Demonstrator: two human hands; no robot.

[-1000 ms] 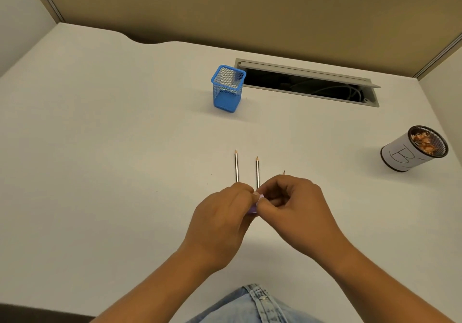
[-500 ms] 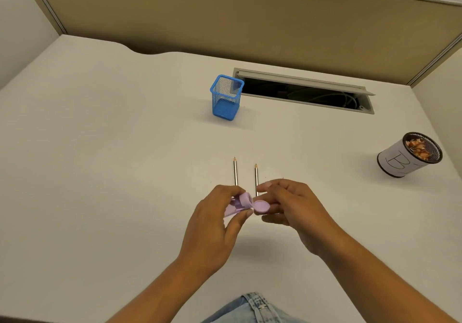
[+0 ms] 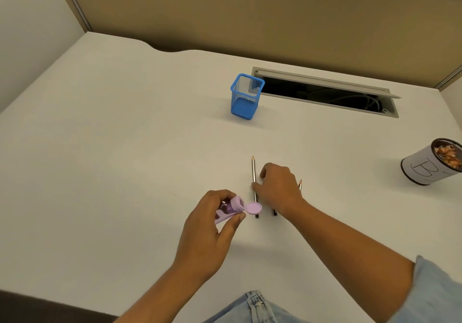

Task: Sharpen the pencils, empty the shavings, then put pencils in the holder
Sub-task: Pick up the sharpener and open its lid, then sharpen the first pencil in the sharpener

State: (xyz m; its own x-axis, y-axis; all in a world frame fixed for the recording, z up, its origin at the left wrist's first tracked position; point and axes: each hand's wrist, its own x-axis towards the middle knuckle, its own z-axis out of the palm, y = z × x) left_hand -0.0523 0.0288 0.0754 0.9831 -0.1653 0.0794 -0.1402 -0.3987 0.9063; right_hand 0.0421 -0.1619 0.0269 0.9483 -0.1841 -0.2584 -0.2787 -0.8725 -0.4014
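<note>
My left hand grips a lilac pencil sharpener whose round lid hangs open to the right. My right hand lies palm down over the pencils on the white desk, its fingers curled around the middle one, which is mostly hidden. The left pencil lies beside my thumb, tip pointing away. Only the tip of the right pencil shows past my hand. A blue mesh holder stands empty further back.
A white cup with a black rim, holding pencil shavings, stands at the right edge. An open cable slot runs behind the holder. Beige partition walls enclose the desk. My denim-clad lap shows at the near edge.
The sharpener's lid has come open. My right hand left the sharpener and dropped onto the pencils, while my left hand carried the sharpener slightly left.
</note>
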